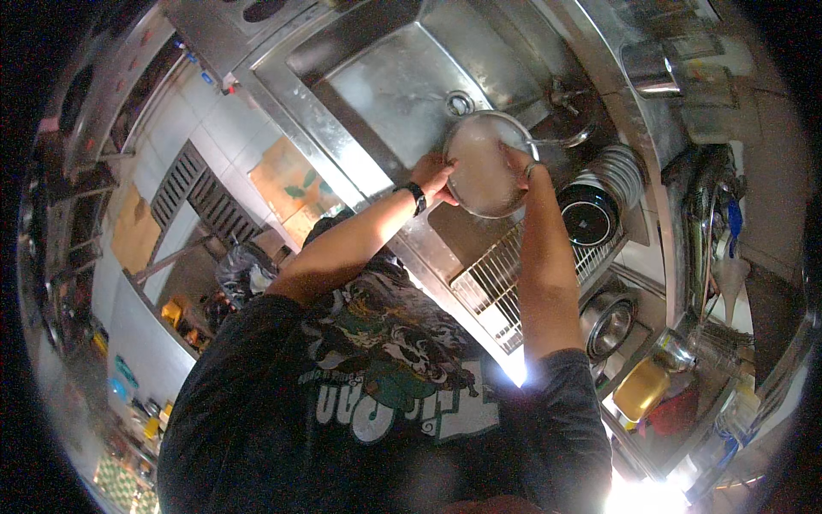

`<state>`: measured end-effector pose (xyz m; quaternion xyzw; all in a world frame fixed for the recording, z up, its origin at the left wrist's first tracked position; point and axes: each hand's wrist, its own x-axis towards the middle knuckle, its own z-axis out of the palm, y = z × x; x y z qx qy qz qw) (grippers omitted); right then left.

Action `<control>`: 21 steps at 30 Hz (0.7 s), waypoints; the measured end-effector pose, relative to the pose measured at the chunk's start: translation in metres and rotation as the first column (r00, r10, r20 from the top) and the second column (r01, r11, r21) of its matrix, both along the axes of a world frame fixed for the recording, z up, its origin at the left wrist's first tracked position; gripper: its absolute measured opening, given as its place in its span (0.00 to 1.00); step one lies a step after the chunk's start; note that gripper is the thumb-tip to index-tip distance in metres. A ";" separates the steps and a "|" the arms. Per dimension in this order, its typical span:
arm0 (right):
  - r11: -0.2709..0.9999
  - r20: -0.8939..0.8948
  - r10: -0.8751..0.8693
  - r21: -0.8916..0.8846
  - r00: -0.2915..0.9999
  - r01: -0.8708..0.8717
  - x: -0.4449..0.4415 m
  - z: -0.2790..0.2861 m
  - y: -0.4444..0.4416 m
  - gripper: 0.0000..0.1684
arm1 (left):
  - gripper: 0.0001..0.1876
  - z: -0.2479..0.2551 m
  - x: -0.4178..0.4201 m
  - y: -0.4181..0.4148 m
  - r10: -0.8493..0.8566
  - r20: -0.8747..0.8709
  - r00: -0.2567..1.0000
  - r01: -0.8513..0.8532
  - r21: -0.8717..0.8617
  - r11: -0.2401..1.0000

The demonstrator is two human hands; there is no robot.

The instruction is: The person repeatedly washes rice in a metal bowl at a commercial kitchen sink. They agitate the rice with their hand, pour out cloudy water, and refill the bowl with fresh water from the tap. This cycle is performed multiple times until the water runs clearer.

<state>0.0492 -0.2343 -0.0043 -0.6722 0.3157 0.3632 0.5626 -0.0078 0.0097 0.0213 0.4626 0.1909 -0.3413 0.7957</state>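
A round metal pan or lid (485, 173) with a pale, shiny face is held over the near right edge of the stainless steel sink (392, 96). My left hand (437, 178), with a dark watch at its wrist, grips the left rim. On the right side, my right hand (519, 166) lies against the round piece's face and rim, some fingers hidden. The sink's drain (460, 103) shows just beyond the piece. A curved metal faucet (568, 136) is at its right.
A wire rack (494, 283) lies at the right of the sink. Stacked plates (613, 173) and a black bowl (585, 215) stand at its far end. Metal bowls (607, 321) and a gold-coloured container (642, 389) sit further right. A slotted floor grate (202, 193) is at left.
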 end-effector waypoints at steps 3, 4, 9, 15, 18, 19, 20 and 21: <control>0.962 0.022 -0.190 0.203 0.981 0.182 -0.011 -0.064 -0.036 0.32 | 0.24 0.009 0.000 -0.006 -0.024 -0.033 0.999 0.025 0.018 1.000; 0.943 0.045 -0.248 0.239 0.968 0.230 -0.015 -0.073 -0.035 0.32 | 0.24 0.012 0.000 -0.003 -0.023 -0.035 0.999 0.024 0.021 0.999; 0.833 0.199 -0.516 0.343 0.833 0.434 -0.032 -0.105 -0.013 0.30 | 0.21 0.005 0.001 -0.002 -0.047 -0.057 0.997 0.049 0.043 0.998; 0.851 0.362 -0.517 0.317 0.776 0.419 -0.041 -0.116 0.020 0.28 | 0.18 -0.002 -0.002 0.000 -0.004 -0.023 1.000 0.002 -0.062 0.998; 0.914 0.436 -0.399 0.265 0.807 0.309 -0.042 -0.107 0.021 0.27 | 0.18 -0.001 -0.001 0.001 -0.035 -0.015 0.999 0.034 -0.075 0.997; 0.943 0.472 -0.326 0.224 0.819 0.246 -0.043 -0.103 0.020 0.27 | 0.17 0.000 -0.001 0.002 -0.036 -0.022 0.999 0.034 -0.082 0.996; 0.969 0.510 -0.242 0.172 0.825 0.178 -0.044 -0.099 0.018 0.26 | 0.16 0.001 -0.002 0.003 -0.037 -0.030 0.999 0.034 -0.089 0.995; 0.989 0.551 -0.146 0.107 0.822 0.104 -0.046 -0.094 0.015 0.26 | 0.16 0.005 -0.002 0.003 -0.039 -0.037 0.999 0.035 -0.100 0.994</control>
